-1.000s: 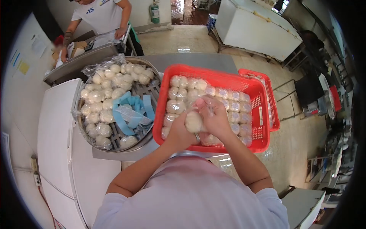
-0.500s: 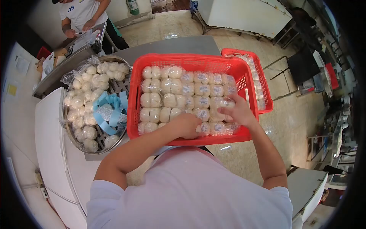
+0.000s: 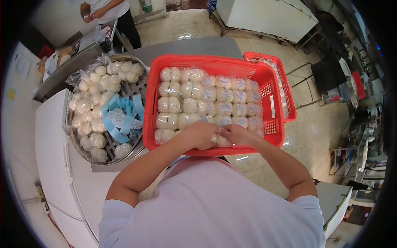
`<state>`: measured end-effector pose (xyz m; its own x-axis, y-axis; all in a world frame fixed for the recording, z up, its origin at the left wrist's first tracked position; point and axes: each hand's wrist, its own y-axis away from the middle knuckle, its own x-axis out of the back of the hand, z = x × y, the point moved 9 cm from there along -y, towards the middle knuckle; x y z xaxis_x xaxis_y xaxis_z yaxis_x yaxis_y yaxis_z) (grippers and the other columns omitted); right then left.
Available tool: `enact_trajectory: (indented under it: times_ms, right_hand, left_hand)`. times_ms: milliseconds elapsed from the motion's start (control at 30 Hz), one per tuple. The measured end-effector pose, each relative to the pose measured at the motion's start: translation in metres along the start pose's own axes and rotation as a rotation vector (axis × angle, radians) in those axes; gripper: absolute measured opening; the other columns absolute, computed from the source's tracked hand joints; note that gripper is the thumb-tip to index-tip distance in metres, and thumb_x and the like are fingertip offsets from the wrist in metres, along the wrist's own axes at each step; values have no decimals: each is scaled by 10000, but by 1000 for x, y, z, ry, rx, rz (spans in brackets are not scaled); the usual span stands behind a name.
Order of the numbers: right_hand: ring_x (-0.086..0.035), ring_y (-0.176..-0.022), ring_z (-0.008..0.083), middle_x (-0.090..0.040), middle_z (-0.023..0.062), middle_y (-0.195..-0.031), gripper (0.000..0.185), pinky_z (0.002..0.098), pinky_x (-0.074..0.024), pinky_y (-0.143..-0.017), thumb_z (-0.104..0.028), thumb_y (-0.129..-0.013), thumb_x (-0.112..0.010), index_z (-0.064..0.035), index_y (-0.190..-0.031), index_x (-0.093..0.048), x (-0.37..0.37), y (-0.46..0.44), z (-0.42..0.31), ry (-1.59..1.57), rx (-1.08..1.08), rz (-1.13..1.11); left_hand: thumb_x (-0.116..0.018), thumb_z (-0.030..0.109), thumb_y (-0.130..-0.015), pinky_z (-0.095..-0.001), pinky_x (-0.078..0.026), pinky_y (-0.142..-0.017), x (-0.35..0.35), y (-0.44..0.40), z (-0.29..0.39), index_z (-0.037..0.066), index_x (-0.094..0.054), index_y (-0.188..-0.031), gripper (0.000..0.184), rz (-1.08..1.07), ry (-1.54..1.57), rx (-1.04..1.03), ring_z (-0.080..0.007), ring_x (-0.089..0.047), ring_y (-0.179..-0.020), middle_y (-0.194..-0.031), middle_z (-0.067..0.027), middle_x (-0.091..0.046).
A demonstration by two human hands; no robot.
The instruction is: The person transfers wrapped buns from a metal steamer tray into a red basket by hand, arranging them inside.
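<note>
Tiled floor [image 3: 186,25], white chest freezer [image 3: 264,20] at the back, grey metal table [image 3: 194,44] in the middle. Co-worker [image 3: 111,10] in white shirt and dark trousers at far left, hands close together beside a counter, head out of frame. Large red basket [image 3: 186,59] directly in front of wearer, perforated walls, filled with rows of white round buns in clear-wrapped packs [image 3: 169,104]. Packs toward the middle and right carry printed labels [image 3: 224,95]; none visible on the leftmost column. Left hand [image 3: 201,135] and right hand [image 3: 235,135] meet over the basket's front row, just inside the near rim. Both have fingers bent inward, tips close together above a pack in that row; can't tell if they pinch the wrap or only touch it, fingertips hidden. Left of the basket: round steamer tray [image 3: 138,88], slatted base, more wrapped buns [image 3: 84,106] crowded along its left and far sides, blue strips [image 3: 138,108] lying in a tangle on the right part. Second red basket [image 3: 291,93] behind the first at right, packs inside, partly hidden. White appliance [image 3: 51,138] at left.
</note>
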<state>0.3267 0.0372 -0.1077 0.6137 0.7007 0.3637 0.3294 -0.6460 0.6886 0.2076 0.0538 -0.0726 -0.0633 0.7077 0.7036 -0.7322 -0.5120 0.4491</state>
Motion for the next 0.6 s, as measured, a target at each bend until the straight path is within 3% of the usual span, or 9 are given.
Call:
enact_trajectory:
  times_ms: [100, 200, 267, 400, 567, 600]
  right_hand:
    - [-623, -1156, 439, -676, 284, -1187, 596, 514, -470, -1041, -524, -1087, -466, 0, -1282, -674, 1, 2, -16, 555, 124, 112]
    - [-585, -1189, 447, -667, 274, -1189, 625, 520, -452, -1065, -535, -1088, -434, 14, -1291, -655, -1, 6, -19, 584, 131, 239]
    - [-551, -1266, 469, -635, 283, -1312, 644, 546, -444, -1081, -533, -1085, -427, 18, -1364, -609, -5, 1, -16, 554, 13, 42]
    - [-485, -1378, 467, -566, 300, -1445, 652, 560, -391, -1146, -506, -1085, -430, 4, -1483, -511, -12, 13, -34, 630, -40, 117]
    - [-458, -1429, 446, -544, 304, -1481, 662, 525, -349, -1194, -484, -1090, -434, 10, -1529, -459, -15, 22, -47, 492, -2, 172]
    - [-461, -1426, 450, -551, 304, -1473, 655, 517, -351, -1194, -474, -1091, -445, 16, -1526, -460, -15, 24, -53, 432, 31, 192]
  left_hand:
    - [-803, 362, -863, -494, -527, -994, 3, 8, 2, 37, -683, -1241, 513, 59, 92, -93, -405, -670, -1129, -1189, -221, -714]
    - [-787, 314, -890, -496, -523, -993, 22, 34, 12, 48, -672, -1274, 481, 123, 216, -192, -399, -663, -1145, -1183, -217, -712]
    - [-775, 276, -899, -487, -528, -985, 31, 60, 3, 46, -673, -1275, 452, 329, 296, -181, -395, -668, -1130, -1160, -210, -715]
    - [-763, 239, -901, -457, -537, -980, 55, 145, -22, 49, -676, -1277, 430, 677, 527, -161, -380, -679, -1107, -1145, -189, -718]
    - [-821, 269, -852, -436, -537, -981, 52, 268, -130, 46, -692, -1258, 481, 843, 577, 267, -359, -669, -1150, -1278, -169, -681]
    - [-849, 290, -824, -433, -542, -960, 44, 293, -150, 45, -705, -1238, 502, 883, 401, 353, -360, -674, -1129, -1303, -160, -671]
